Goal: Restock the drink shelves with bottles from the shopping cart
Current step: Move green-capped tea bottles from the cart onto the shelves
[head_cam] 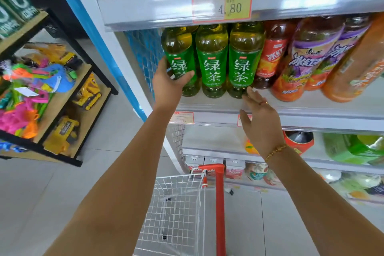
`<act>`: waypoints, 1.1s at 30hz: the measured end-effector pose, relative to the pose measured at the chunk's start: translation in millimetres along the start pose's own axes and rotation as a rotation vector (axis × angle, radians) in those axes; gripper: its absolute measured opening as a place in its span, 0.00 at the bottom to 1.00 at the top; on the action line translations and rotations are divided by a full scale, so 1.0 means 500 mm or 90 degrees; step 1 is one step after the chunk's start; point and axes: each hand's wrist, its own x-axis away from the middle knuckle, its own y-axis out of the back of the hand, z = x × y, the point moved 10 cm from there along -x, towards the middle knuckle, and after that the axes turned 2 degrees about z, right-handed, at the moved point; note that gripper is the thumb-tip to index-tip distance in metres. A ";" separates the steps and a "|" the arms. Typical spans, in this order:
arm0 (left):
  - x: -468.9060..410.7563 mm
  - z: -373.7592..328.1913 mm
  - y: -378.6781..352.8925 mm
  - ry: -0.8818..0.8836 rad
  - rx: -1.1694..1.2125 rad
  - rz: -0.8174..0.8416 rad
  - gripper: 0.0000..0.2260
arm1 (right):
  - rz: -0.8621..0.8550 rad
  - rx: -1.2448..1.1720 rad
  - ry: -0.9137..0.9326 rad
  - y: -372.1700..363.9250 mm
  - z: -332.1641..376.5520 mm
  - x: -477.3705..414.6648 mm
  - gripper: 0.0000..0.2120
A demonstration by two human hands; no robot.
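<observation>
Three green tea bottles stand upright in a row at the front of the shelf, directly ahead of both hands. The left hand is wrapped around the leftmost green tea bottle, thumb across the label and fingers behind it; judged to be seating that bottle into line. The right hand is open and holds nothing, its fingertips at the foot of the rightmost green tea bottle, touching or just short of it (contact cannot be confirmed). The middle green tea bottle stands between the two, untouched.

The shopping cart sits below and between the forearms. The portion of the basket in view holds no bottles; the rest is cut off by the frame, so remaining stock cannot be confirmed. On this evidence the task appears well advanced or near its end.

To the right of the right hand, red tea bottles and purple and orange labelled bottles crowd the same shelf, leaving no gap there. Overhead, the upper shelf edge with its price tag limits headroom. Left of the left hand, the blue mesh panel bounds the row. A toy rack stands well apart, further left.
</observation>
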 end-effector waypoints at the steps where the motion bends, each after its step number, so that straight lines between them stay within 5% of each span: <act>1: -0.005 0.000 -0.006 0.002 0.003 0.007 0.25 | 0.002 -0.005 0.000 -0.001 0.001 -0.001 0.21; 12: 0.029 0.020 -0.016 0.104 0.030 0.077 0.36 | 0.042 -0.022 0.013 0.006 0.008 -0.004 0.21; 16: 0.163 0.043 0.053 0.147 -0.028 -0.031 0.11 | 0.057 0.009 0.136 -0.027 0.054 0.087 0.17; 18: 0.267 0.109 0.059 0.204 -0.054 -0.004 0.10 | 0.173 0.038 0.267 -0.111 0.085 0.179 0.20; 22: 0.474 0.285 0.061 0.372 -0.109 0.070 0.15 | 0.639 0.215 0.346 -0.324 0.047 0.381 0.30; 25: 0.610 0.380 0.055 0.496 -0.160 0.165 0.10 | 0.790 0.284 0.397 -0.390 0.020 0.438 0.27; 29: 0.763 0.431 0.008 0.595 -0.080 0.272 0.05 | 0.708 0.260 0.662 -0.450 0.035 0.446 0.24; 33: 0.832 0.420 -0.022 0.648 -0.096 0.298 0.14 | 0.673 0.157 0.724 -0.480 0.069 0.452 0.13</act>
